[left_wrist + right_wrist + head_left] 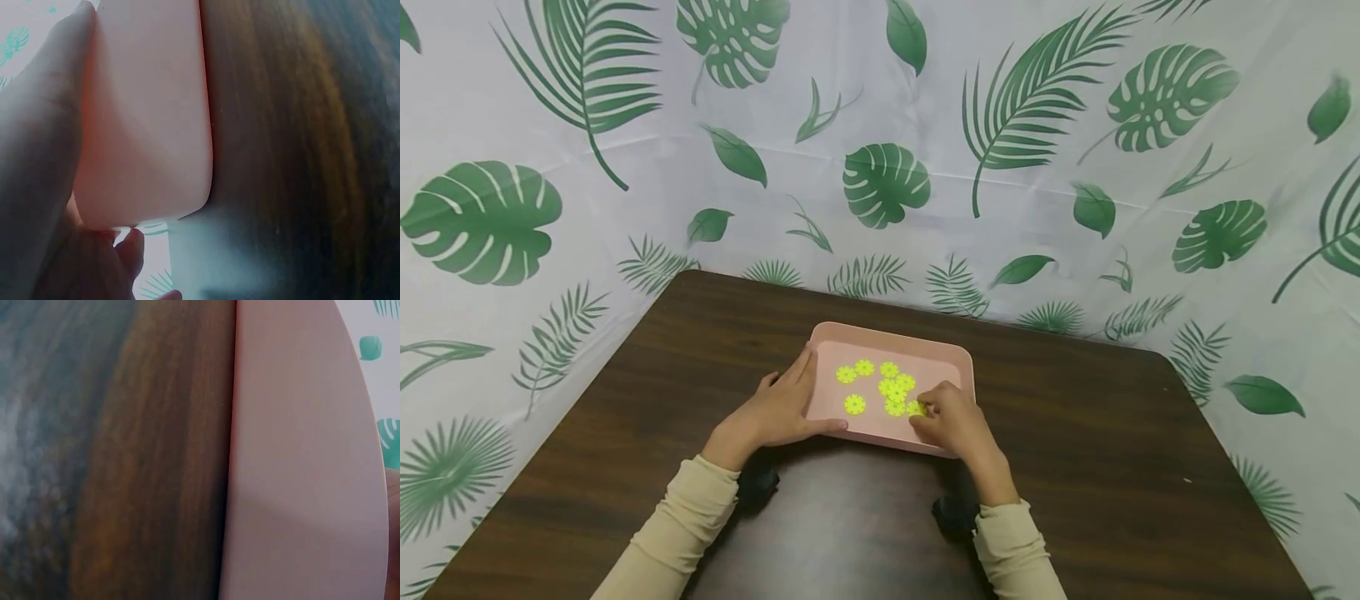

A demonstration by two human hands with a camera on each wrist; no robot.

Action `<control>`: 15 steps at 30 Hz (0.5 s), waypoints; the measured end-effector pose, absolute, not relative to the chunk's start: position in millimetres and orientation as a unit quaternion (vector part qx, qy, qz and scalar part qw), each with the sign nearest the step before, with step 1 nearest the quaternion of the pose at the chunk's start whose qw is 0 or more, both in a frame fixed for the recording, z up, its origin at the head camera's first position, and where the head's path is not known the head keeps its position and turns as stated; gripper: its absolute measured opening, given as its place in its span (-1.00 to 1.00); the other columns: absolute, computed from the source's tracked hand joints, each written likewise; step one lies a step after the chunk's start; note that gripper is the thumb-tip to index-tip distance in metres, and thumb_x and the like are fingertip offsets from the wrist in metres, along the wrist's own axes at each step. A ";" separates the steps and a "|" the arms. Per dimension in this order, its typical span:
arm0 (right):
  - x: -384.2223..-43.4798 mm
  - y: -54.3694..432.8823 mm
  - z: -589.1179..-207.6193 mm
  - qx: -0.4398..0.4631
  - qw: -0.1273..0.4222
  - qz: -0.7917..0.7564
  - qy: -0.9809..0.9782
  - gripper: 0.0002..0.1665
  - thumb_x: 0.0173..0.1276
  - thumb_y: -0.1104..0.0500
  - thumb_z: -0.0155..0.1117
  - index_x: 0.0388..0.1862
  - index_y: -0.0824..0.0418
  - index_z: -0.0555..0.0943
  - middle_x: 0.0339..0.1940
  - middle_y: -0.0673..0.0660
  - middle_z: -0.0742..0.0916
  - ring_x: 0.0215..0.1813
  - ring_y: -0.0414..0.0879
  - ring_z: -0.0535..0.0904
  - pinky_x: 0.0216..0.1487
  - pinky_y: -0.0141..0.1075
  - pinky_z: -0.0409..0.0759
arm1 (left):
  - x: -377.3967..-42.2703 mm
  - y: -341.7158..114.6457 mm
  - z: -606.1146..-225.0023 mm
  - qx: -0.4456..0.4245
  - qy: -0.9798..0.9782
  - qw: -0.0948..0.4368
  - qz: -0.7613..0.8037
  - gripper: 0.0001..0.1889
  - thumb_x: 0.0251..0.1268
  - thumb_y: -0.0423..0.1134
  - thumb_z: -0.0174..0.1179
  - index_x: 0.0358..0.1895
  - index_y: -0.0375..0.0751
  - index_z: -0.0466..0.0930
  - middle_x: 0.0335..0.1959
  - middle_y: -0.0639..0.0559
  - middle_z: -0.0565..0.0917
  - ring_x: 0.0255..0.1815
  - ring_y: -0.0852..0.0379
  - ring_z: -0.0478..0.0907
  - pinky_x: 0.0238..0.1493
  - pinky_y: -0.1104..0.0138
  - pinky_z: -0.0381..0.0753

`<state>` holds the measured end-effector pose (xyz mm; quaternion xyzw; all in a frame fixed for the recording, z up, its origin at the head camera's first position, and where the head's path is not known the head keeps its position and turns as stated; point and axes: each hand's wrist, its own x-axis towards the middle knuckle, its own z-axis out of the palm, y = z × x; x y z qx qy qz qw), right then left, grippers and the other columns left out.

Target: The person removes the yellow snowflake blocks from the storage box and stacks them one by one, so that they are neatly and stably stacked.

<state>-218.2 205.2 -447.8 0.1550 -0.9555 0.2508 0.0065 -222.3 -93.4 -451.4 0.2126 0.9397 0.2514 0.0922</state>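
Observation:
A shallow pink tray (850,337) lies on the dark wooden table, with several bright yellow flower-shaped pieces (854,405) inside it. My left hand (775,408) rests at the tray's near left corner, its fingers straight along the left side and its thumb over the front rim. In the left wrist view, that hand (37,150) lies against the pink outer wall (150,112). Over the near right part of the tray, my right hand (955,417) pinches one yellow flower-shaped piece (915,408) between thumb and fingers. The right wrist view mostly shows the tray's outer wall (300,437).
Some yellow pieces overlap in a cluster (895,389) right of the tray's middle; others lie apart towards the left. The brown table (1112,433) extends around the tray. Behind it hangs a white sheet printed with green leaves (820,192).

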 end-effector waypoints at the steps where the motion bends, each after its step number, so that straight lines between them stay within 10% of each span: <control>1: -219.0 205.0 -447.4 0.151 0.003 0.256 -0.955 -0.58 0.24 0.27 0.54 -0.70 0.20 0.51 -0.60 0.07 0.42 -0.47 -0.12 0.29 -0.47 -0.25 0.22 | -222.4 -93.6 -450.5 0.213 0.940 0.092 0.252 0.31 0.22 0.47 0.20 0.65 -0.44 -0.26 0.71 -0.28 -0.22 0.67 -0.20 0.00 0.47 -0.35 0.02; 6: -219.7 204.3 -445.1 0.113 -0.007 0.273 -0.955 -0.84 0.21 0.27 0.57 -0.33 0.26 0.71 -0.50 0.03 0.56 -0.43 -0.13 0.45 -0.38 -0.23 0.46 | -222.5 -93.4 -447.3 0.215 0.939 0.088 0.253 0.30 0.23 0.45 0.20 0.65 -0.45 -0.25 0.70 -0.29 -0.22 0.66 -0.22 0.02 0.46 -0.36 0.05; 15: -215.6 205.2 -445.8 0.101 -0.027 0.292 -0.951 -0.59 0.23 0.27 0.57 0.08 0.18 0.76 -0.38 0.06 0.67 -0.36 -0.08 0.57 -0.30 -0.23 0.61 | -220.5 -91.9 -449.7 0.214 0.938 0.090 0.256 0.29 0.24 0.44 0.20 0.65 -0.46 -0.26 0.70 -0.31 -0.23 0.68 -0.22 -0.03 0.44 -0.37 0.07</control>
